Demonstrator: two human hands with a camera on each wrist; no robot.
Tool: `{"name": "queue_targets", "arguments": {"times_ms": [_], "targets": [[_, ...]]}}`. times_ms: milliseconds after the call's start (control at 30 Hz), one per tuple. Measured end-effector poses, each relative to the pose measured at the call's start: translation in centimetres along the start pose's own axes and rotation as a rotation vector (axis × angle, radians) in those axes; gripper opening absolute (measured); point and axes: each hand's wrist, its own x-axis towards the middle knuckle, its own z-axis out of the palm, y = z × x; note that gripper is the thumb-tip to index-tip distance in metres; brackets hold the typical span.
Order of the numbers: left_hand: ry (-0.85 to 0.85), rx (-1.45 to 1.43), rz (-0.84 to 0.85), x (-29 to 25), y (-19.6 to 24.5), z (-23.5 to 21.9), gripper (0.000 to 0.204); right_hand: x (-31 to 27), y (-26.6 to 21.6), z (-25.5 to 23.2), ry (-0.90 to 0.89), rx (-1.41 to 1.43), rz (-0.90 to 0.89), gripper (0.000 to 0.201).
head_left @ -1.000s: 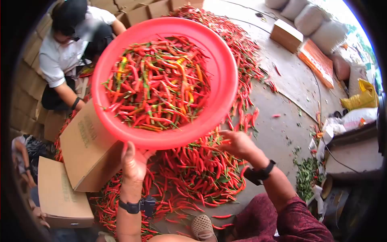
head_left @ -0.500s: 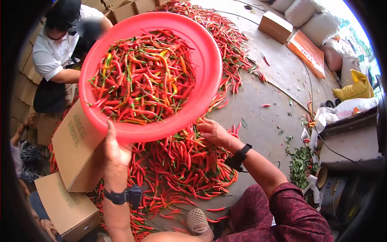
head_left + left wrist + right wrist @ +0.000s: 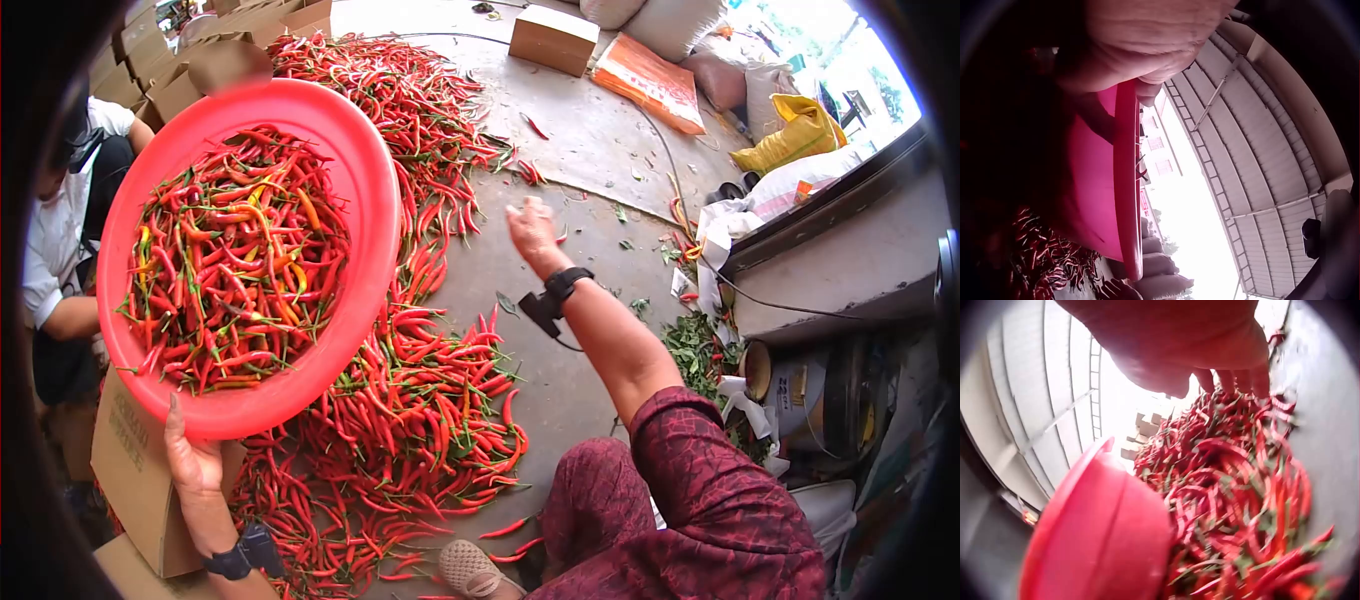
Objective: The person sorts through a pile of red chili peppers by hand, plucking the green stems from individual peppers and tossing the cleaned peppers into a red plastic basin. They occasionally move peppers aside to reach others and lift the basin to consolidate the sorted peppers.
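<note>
A wide red basin (image 3: pixel 372 200) heaped with red, orange and green-stemmed chillies (image 3: pixel 235 275) is held up, tilted, at the left of the head view. My left hand (image 3: pixel 195 468) grips its near rim, thumb at the edge and the other fingers hidden underneath; the left wrist view shows the hand (image 3: pixel 1147 47) over the basin's rim (image 3: pixel 1125 187). Off to the right of the basin, my right hand (image 3: pixel 535 235) is in the air with nothing in it. The right wrist view has its loosely bent fingers above the chilli pile (image 3: pixel 1222 481), beside the basin (image 3: pixel 1097 531).
Loose chillies (image 3: pixel 420 420) cover the floor below and beyond the basin. A cardboard box (image 3: pixel 135 455) stands beneath its near side, and a person in a white shirt (image 3: pixel 55 250) is at far left. Cardboard box (image 3: pixel 553 40), sacks (image 3: pixel 675 25) and leaves (image 3: pixel 695 350) lie right.
The basin and my left hand have shifted left and lower in the head view. My right hand has moved away from the basin's near side, out to the right. The view has turned rightward.
</note>
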Motion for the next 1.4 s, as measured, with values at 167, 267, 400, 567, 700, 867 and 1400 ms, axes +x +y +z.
{"name": "queue_targets", "arguments": {"times_ms": [167,267,400,567,700,867,1400], "targets": [[0.062,0.048,0.04,1.0,-0.6,-1.4,0.064,2.9,13.6,6.5,-0.216,-0.191,0.217,0.049],[0.12,-0.012,0.011,0.9,-0.7,-0.6,0.065,-5.8,3.4,5.2,-0.138,-0.051,-0.495,0.03],[0.117,0.009,0.016,0.8,-0.3,-1.1,0.065,-13.5,-3.7,3.9,-0.447,0.571,-0.399,0.031],[0.215,-0.016,-0.047,1.0,-0.1,-1.3,0.063,-18.0,0.7,2.8,-0.139,0.177,-0.362,0.037],[0.278,-0.004,-0.008,1.0,0.0,0.4,0.061,-23.1,-2.2,-1.8,-0.639,0.36,-0.365,0.052],[0.123,-0.056,-0.093,2.2,0.3,-2.7,0.055,-16.5,-6.2,-5.4,-0.595,0.988,0.118,0.065],[0.21,0.097,0.231,-2.3,-1.3,3.5,0.06,-10.9,-16.5,-4.4,-0.898,1.531,0.46,0.019]]}}
